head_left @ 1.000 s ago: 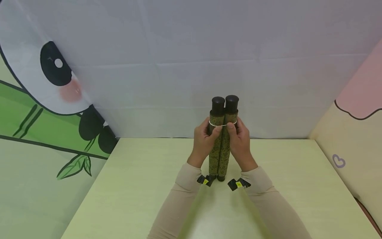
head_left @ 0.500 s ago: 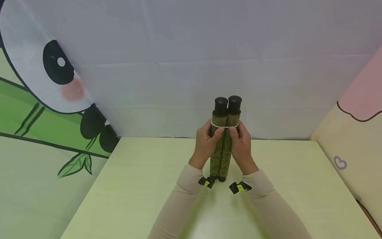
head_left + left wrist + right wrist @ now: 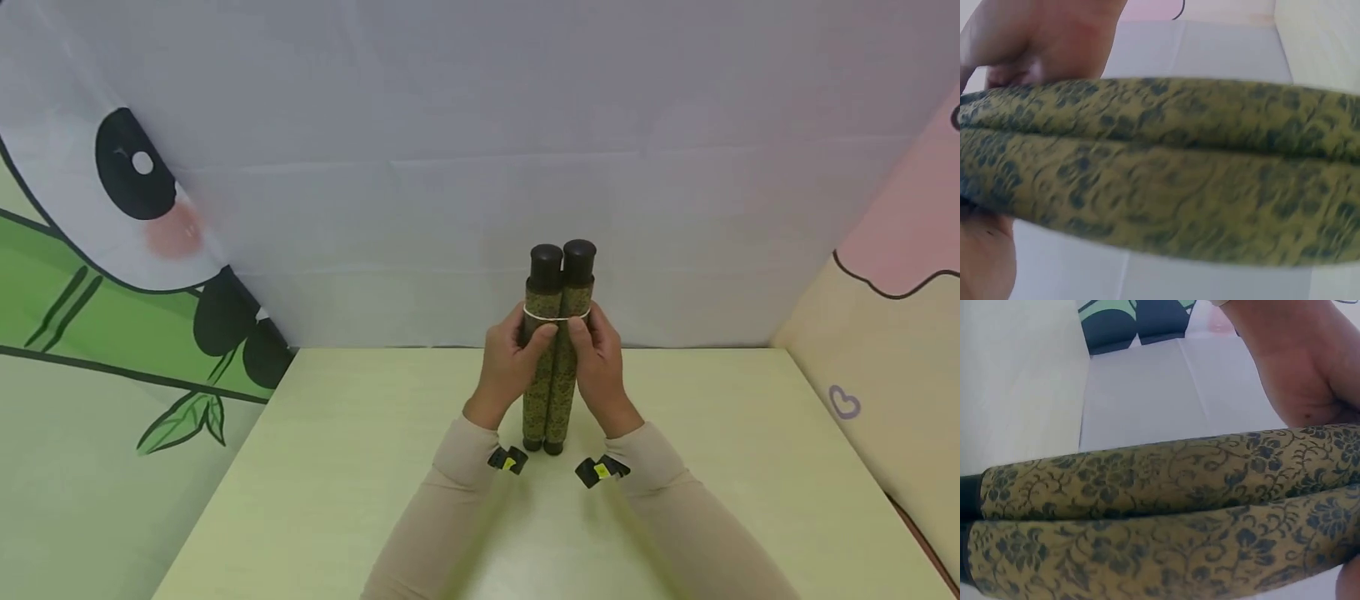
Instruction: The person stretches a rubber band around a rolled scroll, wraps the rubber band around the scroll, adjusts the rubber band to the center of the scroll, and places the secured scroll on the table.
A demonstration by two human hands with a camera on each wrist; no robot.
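Two slim scroll rolls [image 3: 537, 392] stand side by side, nearly upright, with dark knobs at their top and bottom ends. Their olive-gold cloth has a dark floral pattern, plain in the right wrist view on the rolls [image 3: 1147, 481]. A thin white band [image 3: 553, 318] loops round both near the top. My left hand [image 3: 504, 367] grips the left side and my right hand [image 3: 602, 371] the right side, both thumbs in front just below the band. Fingers behind the rolls are hidden. In the left wrist view the rolls [image 3: 1166, 194] fill the middle, slightly blurred.
A pale yellow table [image 3: 337, 467] lies beneath, its back edge against a grey-white cloth wall [image 3: 375, 217]. Printed side panels stand left [image 3: 82, 467] and right [image 3: 885, 358]. Each sleeve cuff carries a small black and yellow marker.
Both hands keep their grip on the scroll rolls. The right thumb sits slightly lower relative to the white band; the whole head view sways a little.
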